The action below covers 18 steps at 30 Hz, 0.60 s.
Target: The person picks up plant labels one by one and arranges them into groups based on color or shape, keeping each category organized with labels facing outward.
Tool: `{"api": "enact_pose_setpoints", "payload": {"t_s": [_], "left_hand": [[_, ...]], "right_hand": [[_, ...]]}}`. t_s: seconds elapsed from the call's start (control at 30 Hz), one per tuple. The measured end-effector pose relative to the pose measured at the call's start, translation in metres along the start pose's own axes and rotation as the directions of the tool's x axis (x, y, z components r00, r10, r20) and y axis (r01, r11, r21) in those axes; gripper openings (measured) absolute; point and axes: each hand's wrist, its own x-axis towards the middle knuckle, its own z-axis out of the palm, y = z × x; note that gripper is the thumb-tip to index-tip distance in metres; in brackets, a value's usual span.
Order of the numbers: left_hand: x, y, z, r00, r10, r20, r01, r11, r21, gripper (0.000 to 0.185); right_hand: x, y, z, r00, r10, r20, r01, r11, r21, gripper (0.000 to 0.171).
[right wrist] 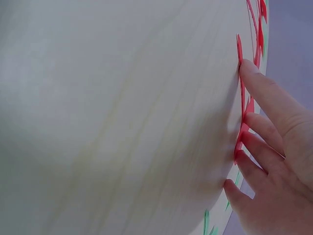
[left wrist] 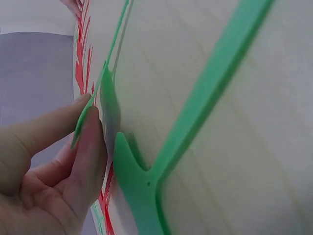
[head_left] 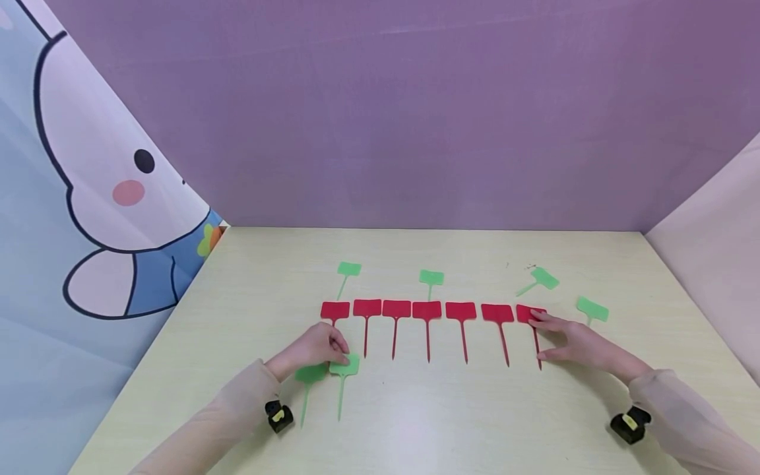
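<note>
Left hand (head_left: 315,346) pinches the head of a green tag (head_left: 344,369), thumb and fingers curled round its edge; left wrist view shows the tag head (left wrist: 93,105) lifted slightly off the table (head_left: 415,422) at the pinched edge. Stem points toward the near edge. A second green tag (head_left: 309,379) lies just beside it on the left, partly under the hand, stem also toward the near edge.

Right hand (head_left: 576,343) rests on the last red tag (head_left: 531,323) at the right end of the row, fingers straight and flat, fingertips on its head, thumb near the stem tip. Right wrist view: fingertips (right wrist: 249,68) pressing the red tag (right wrist: 239,98) onto the table.

Red row (head_left: 427,313): seven tags side by side across the table's middle, heads toward the far edge, stems toward the near edge. The left-end one is touching or just beside the left hand.

Four more green tags lie loose beyond the row: one far left (head_left: 347,272), one centre (head_left: 431,279), one tilted far right (head_left: 540,280), one nearest the right edge (head_left: 592,309).

Purple wall (head_left: 415,112) behind; cartoon curtain (head_left: 89,198) along the left edge.
</note>
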Motion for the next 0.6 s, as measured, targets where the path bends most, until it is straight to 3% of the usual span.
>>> {"api": "enact_pose_setpoints", "payload": {"t_s": [0.33,0.6], "left_hand": [[-0.0002,0.0020,0.0059,0.998,0.052,-0.033,-0.048,0.991,0.129,0.010],[-0.0026,0.0057,0.0093,0.996,0.071,-0.045,-0.062,0.982,0.179,0.011]], "right_hand": [[0.0006,0.0021,0.0010,1.000,0.005,-0.002,-0.005,1.000,-0.005,0.071],[0.0010,0.0014,0.0009,1.000,-0.004,-0.011,0.004,1.000,-0.008,0.073]]}}
